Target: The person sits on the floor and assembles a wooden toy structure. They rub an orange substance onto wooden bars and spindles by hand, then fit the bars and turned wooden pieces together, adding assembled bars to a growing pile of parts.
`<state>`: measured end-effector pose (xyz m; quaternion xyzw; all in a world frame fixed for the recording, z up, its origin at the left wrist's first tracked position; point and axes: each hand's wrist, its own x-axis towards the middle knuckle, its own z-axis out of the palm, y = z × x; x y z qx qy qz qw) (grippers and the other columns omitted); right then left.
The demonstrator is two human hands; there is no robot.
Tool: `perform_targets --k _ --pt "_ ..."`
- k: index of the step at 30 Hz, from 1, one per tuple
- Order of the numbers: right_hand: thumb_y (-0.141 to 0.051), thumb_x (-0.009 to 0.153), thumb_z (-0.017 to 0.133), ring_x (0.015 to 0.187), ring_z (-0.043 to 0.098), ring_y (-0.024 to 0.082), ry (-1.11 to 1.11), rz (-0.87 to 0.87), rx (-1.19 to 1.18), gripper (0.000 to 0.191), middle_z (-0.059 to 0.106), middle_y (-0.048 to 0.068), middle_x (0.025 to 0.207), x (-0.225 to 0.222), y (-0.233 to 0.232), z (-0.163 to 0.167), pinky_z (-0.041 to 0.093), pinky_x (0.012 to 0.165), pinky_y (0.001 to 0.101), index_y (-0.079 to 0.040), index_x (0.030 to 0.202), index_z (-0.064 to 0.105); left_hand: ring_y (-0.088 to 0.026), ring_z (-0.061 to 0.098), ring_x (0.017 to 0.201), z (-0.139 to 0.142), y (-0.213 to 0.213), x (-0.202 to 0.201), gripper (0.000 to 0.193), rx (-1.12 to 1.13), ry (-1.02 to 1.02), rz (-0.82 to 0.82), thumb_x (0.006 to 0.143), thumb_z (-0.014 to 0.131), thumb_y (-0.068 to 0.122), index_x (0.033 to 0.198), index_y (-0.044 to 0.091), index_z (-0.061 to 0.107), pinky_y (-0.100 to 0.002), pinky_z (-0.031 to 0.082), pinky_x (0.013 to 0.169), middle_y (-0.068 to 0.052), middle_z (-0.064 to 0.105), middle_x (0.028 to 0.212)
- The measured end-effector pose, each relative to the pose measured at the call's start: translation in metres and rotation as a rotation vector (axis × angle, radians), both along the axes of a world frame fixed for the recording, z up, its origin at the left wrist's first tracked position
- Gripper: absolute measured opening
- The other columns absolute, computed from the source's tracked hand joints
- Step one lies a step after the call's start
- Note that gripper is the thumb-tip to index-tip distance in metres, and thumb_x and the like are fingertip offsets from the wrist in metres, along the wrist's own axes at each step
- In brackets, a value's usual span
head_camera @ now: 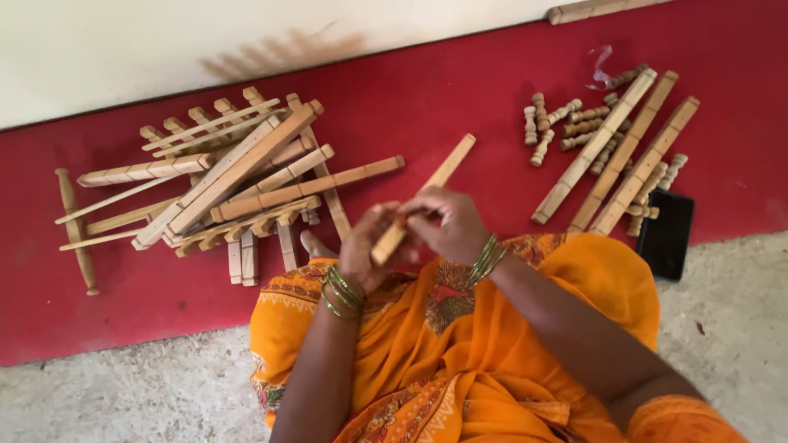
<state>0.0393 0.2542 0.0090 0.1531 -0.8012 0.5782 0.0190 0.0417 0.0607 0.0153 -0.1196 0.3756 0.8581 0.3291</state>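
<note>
In the middle of the frame, the left hand (pixel 367 246) and right hand (pixel 447 223) both close around a wooden stick (pixel 427 197), which looks light, stiff, and easiest to hold near its lower end

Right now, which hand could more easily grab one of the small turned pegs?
Probably the right hand. The small turned pegs lie on the red mat on its side, while the left hand, also on the wooden slat, is farther away.

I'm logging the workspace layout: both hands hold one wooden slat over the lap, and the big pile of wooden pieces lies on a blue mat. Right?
Not quite. The head view shows the mat is red, not blue. Otherwise correct: left hand and right hand hold one wooden slat, and the pile lies on it.
</note>
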Motion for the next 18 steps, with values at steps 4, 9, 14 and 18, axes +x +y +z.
perform_targets --k 4,9,14,18 --pt "-0.007 0.088 0.072 0.065 0.068 0.015 -0.250 0.179 0.290 0.007 0.073 0.008 0.086 -0.012 -0.011 0.020 0.058 0.057 0.0287 -0.007 0.093 0.075 -0.018 0.063 0.048 -0.014 0.003 -0.009 0.050 -0.194 -0.168 -0.178 0.112 0.033 0.043 0.120 -0.002 0.053 -0.022 0.049 0.035 -0.009 0.061 0.073" --pt "-0.006 0.087 0.073 0.077 0.071 0.014 0.066 0.198 0.176 0.008 0.073 0.007 0.090 -0.014 -0.027 0.015 0.061 0.072 0.0269 -0.006 0.095 0.072 -0.007 0.056 0.046 -0.033 0.008 -0.020 0.046 -0.210 -0.150 -0.008 0.106 0.031 0.026 0.138 0.006 0.056 -0.018 0.047 0.034 -0.006 0.066 0.077" --pt "-0.009 0.085 0.076 0.076 0.071 0.012 -0.015 0.168 0.086 0.010 0.071 0.006 0.091 -0.024 -0.020 -0.003 0.061 0.068 0.0246 -0.005 0.092 0.071 -0.010 0.058 0.050 -0.039 0.013 -0.029 0.037 -0.330 -0.235 -0.059 0.103 0.035 0.026 0.130 0.013 0.057 -0.023 0.048 0.037 -0.005 0.063 0.075" --pt "-0.010 0.085 0.077 0.072 0.066 0.014 0.137 0.250 0.138 0.010 0.066 0.006 0.087 -0.020 -0.015 -0.009 0.058 0.063 0.0259 -0.006 0.087 0.069 -0.012 0.064 0.066 -0.041 0.021 -0.035 0.034 -0.277 -0.268 -0.023 0.105 0.040 0.029 0.121 0.007 0.061 -0.023 0.053 0.048 -0.005 0.065 0.084"
